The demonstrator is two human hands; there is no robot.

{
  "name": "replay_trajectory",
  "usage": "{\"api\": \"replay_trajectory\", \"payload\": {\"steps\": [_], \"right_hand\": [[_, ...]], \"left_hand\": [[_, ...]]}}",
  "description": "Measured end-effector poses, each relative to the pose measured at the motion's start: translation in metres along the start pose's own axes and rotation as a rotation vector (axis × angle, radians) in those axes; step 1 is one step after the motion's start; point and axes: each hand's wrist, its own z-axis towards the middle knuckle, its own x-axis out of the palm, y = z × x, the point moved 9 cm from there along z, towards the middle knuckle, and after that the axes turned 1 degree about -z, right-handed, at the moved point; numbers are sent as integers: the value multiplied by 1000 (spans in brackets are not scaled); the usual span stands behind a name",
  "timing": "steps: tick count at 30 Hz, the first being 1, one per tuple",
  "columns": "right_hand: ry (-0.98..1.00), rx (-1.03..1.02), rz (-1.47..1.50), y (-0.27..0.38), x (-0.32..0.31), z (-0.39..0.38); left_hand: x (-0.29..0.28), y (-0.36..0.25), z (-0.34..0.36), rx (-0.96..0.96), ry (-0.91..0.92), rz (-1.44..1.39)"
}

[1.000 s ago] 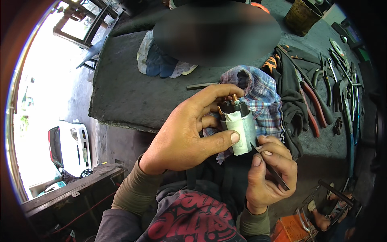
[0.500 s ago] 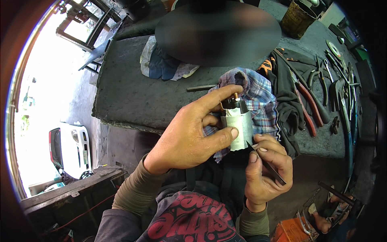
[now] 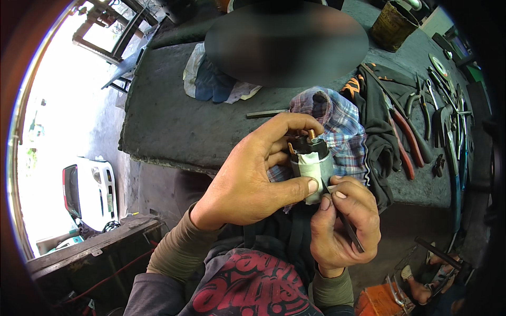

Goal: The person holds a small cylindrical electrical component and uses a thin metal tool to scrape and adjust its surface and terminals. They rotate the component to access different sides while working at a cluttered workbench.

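My left hand (image 3: 258, 174) clasps the starter solenoid (image 3: 326, 168) in curled fingers; my right hand (image 3: 333, 239) pinches a slender blade (image 3: 350, 233) just beside my left thumb (image 3: 298, 190). Excess pressure could slip, nicking it.

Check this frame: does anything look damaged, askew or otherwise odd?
The pale strip on the metal cylinder in the left hand looks ragged at its upper end, as if torn. A blurred dark oval also hides the picture's top middle, so I cannot check there.
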Motion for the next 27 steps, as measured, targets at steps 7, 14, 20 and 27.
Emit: {"api": "replay_trajectory", "payload": {"steps": [7,14,20,27], "right_hand": [[24,-15,-43,3,4,2],[33,-21,-69,6,5,4],[28,-23,-77,6,6,4],[25,-19,-75,6,7,4]], "left_hand": [[-1,4,2,-18,-3,-49],[-1,3,0,-7,-37,-95],[-3,4,1,10,-31,-92],[-3,3,1,21,-36,-91]]}}
